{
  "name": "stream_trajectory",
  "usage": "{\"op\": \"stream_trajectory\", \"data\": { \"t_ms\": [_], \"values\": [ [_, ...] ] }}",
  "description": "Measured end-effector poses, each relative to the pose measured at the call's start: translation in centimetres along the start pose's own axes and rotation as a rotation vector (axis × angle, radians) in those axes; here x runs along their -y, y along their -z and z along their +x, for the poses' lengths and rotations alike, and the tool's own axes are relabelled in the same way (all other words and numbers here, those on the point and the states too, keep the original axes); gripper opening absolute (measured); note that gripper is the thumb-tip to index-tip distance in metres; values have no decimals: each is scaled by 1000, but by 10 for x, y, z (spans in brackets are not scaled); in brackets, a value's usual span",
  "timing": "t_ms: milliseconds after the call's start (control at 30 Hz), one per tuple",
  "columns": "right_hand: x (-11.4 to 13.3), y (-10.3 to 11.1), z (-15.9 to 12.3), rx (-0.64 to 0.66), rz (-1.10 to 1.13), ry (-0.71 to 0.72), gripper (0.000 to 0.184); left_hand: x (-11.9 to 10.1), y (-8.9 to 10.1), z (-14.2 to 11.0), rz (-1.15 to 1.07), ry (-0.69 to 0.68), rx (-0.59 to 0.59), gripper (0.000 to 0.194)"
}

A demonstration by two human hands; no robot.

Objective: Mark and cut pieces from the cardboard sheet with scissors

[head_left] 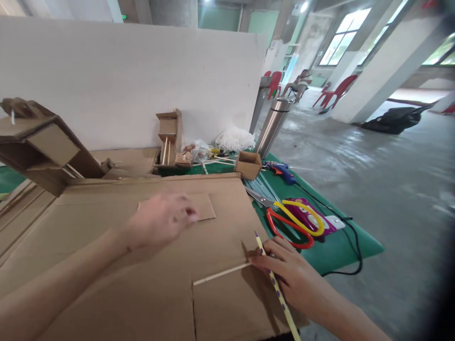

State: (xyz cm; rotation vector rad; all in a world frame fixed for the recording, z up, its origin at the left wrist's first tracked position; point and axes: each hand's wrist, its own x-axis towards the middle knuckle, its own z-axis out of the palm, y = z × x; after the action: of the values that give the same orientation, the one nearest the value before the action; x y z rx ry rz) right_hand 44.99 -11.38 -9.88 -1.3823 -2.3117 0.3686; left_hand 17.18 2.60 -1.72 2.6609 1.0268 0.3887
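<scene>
A pale yellow pencil (pixel 282 298) with purple dots is gripped by my right hand (pixel 293 270), its tip pointing up and away. The same hand's fingertips touch one end of a thin wooden stick (pixel 222 273) that lies on a large cardboard sheet (pixel 142 289). My left hand (pixel 165 218) is over a small rectangular cardboard piece (pixel 206 207). Motion smears its fingers, so whether it holds anything is unclear. Big scissors (pixel 298 220) with one yellow and one red handle lie to the right of the sheet.
A blue glue gun (pixel 284 174) with a black cord lies on the green table cover (pixel 348 248). Behind the sheet stand a steel flask (pixel 273 125), a small open cardboard box (pixel 249 165) and a cardboard structure (pixel 168 139). A larger cardboard build (pixel 53 144) leans at left.
</scene>
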Motion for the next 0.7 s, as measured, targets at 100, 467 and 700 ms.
{"op": "stream_trajectory", "data": {
  "t_ms": [100,467,700],
  "values": [
    [-2,-3,0,-32,23,1,43,-27,-20,-10,-184,-241,304,19],
    [-15,-12,2,-58,103,-70,48,-13,-50,-1,-306,-429,365,21],
    [-12,-14,0,-64,130,-103,46,-13,-56,-3,-234,-480,338,18]
  ]
}}
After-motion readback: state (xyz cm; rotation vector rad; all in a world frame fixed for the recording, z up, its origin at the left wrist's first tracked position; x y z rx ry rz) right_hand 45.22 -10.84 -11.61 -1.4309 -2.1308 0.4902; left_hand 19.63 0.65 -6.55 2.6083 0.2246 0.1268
